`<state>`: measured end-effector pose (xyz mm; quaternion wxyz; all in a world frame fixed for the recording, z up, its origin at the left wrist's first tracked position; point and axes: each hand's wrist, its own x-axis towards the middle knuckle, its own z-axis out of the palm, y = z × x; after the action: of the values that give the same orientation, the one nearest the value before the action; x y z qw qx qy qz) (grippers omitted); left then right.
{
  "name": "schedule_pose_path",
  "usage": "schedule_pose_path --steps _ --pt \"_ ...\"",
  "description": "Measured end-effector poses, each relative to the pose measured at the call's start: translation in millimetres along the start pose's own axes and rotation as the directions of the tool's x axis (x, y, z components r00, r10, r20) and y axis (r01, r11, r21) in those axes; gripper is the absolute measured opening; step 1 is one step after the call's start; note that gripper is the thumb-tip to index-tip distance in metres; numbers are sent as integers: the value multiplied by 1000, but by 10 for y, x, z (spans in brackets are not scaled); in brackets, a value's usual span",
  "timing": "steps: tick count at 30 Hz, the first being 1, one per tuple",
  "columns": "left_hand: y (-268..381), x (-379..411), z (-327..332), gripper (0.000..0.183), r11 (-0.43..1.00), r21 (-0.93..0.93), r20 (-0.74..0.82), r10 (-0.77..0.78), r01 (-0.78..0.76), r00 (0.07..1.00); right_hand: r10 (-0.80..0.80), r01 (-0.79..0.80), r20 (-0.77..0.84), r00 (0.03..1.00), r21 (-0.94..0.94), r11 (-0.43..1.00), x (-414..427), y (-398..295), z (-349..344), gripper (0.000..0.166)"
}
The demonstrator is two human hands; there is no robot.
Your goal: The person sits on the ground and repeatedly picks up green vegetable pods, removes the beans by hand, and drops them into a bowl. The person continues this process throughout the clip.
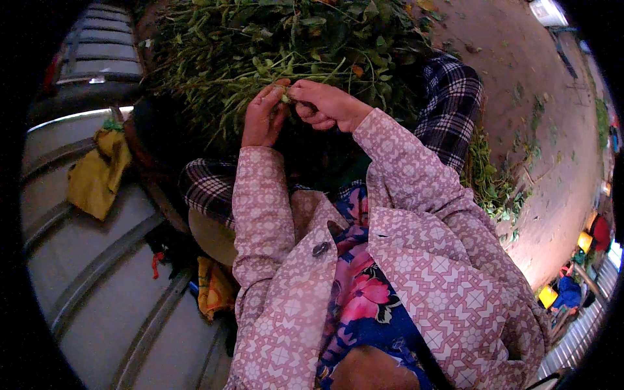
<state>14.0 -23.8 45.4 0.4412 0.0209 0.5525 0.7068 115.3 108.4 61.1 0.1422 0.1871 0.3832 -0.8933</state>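
My left hand (264, 116) and my right hand (327, 104) meet at the fingertips, above the near edge of a heap of cut green plants (292, 44). Between them they pinch a small green piece (285, 96), which looks like a pod; the fingers partly cover it. My right hand's other fingers are curled in towards the palm. Pale green stems (312, 75) with leaves and what look like pods lie just beyond the fingertips. The heap rises in front of my knees, with dark shadow below the hands.
Plaid-covered knees (451, 107) flank the heap. At left, ribbed metal sheeting (97, 273) carries a hanging yellow cloth (100, 173). Loose stems and leaves (492, 180) litter the earthen floor (551, 161) at right. A white container (548, 13) stands at the far right.
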Motion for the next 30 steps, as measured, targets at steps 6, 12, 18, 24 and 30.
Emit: schedule_pose_path --steps 6,12,18,24,30 --pt "72 50 -109 28 928 -370 21 -28 34 999 25 -70 -86 996 -578 813 194 638 -120 24" --pt "163 -28 12 28 927 -353 -2 -132 123 991 15 78 89 996 -939 335 951 2197 -602 22" --pt "35 -153 72 20 876 -458 -198 -271 156 942 73 2 24 997 -957 289 1197 2371 -653 22" --pt "-90 -153 -30 18 760 -617 -28 -281 205 959 134 -47 -14 991 -967 249 1255 2457 -690 22" --pt "-187 -149 -3 21 542 -808 14 -372 230 928 164 -67 -31 986 -973 219 1188 2465 -764 22"
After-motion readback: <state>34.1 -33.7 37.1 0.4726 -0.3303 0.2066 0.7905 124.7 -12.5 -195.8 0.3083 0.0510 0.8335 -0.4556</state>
